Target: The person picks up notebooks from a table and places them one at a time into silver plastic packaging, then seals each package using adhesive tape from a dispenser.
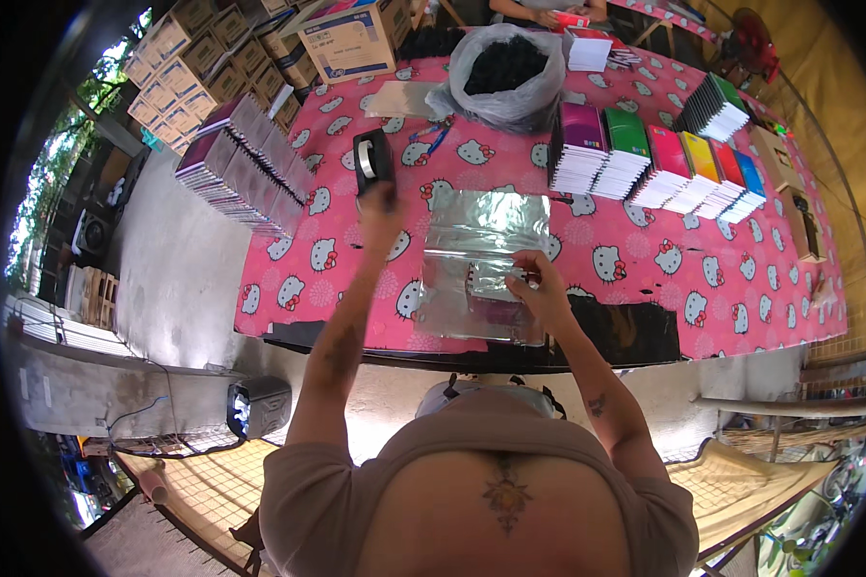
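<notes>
A clear shiny plastic bag (486, 226) lies flat near the table's front edge, with what looks like a spiral notebook (491, 313) under its lower half. My right hand (543, 290) is at the bag's right side, thumb and forefinger closed on the plastic. At the near end of a black tape dispenser (363, 183) holding a roll of pale tape is my left hand (383, 219). Motion smears its fingers, so their grip on the dispenser or on tape is unclear.
Stacked notebooks in plastic (245, 168) stand at the left edge; colourful notebook stacks (627, 149) line the right. Behind are a bag of black spirals (510, 106), blue-handled scissors (439, 137) and cartons (351, 43). Another person's hands (548, 17) work at the far side.
</notes>
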Demonstrator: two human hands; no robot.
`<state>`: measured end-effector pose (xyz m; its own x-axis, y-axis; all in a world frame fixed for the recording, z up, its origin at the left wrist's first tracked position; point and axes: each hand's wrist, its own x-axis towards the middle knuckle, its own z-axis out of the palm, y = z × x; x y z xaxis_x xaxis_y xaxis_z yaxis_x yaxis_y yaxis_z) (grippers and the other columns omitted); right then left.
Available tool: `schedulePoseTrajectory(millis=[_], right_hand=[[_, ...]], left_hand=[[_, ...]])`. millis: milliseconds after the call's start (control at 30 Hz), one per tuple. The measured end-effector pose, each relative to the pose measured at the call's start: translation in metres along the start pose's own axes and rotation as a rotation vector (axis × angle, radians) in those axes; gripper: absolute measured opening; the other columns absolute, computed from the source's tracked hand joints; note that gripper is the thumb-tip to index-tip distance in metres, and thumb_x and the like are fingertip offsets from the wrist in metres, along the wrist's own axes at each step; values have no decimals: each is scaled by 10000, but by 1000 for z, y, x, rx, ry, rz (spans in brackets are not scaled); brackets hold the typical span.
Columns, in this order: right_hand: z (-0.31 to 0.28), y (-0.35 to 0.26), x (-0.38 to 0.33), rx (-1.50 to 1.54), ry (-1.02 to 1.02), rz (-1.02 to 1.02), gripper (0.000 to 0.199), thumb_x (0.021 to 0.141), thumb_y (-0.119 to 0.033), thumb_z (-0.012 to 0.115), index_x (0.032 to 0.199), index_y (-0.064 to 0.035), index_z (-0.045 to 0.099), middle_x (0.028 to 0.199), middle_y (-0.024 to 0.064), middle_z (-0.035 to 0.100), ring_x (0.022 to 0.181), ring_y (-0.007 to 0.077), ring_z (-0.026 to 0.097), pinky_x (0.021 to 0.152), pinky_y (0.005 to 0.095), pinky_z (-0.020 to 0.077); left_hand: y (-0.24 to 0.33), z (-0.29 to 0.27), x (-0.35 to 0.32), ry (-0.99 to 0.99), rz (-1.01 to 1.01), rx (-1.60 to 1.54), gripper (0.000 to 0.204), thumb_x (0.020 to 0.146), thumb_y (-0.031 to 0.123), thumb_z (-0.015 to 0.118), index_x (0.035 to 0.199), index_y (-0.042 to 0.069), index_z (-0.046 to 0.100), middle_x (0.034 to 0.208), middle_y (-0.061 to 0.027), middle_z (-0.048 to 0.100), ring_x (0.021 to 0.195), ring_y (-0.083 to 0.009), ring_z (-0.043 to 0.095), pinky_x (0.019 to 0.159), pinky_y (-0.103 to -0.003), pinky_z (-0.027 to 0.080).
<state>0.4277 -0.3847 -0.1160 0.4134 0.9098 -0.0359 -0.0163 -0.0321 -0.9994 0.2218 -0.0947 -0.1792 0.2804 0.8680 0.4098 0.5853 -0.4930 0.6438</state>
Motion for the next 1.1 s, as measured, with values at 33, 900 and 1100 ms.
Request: schedulePoseTrajectory(millis=[33,900,1100], right_hand=[[4,-3,-3,9,6,10,384,833,-67,746,1183,-49,589,1018,47,603,917,123,591,773,266,507],[-10,21,-2,-47,45,-119,501,849,-27,724,1293,-79,496,1110,45,524,962,128,536,806,261,502],[5,12,-9,-101,91,-179,582,820,-99,763,1338,-67,501,1189,74,504,973,165,549,864,317,475]], left_hand=[[-26,-26,21,146,-14,63,435,852,337,734,1105,-6,654,848,-104,606,757,-231,580,699,-367,509],[221,-22,13,-1132,818,45,218,763,275,766,820,76,699,793,-103,708,721,-284,684,679,-372,526],[143,61,23,-1695,337,54,312,810,329,713,999,82,689,809,-16,681,756,-167,634,674,-336,494]])
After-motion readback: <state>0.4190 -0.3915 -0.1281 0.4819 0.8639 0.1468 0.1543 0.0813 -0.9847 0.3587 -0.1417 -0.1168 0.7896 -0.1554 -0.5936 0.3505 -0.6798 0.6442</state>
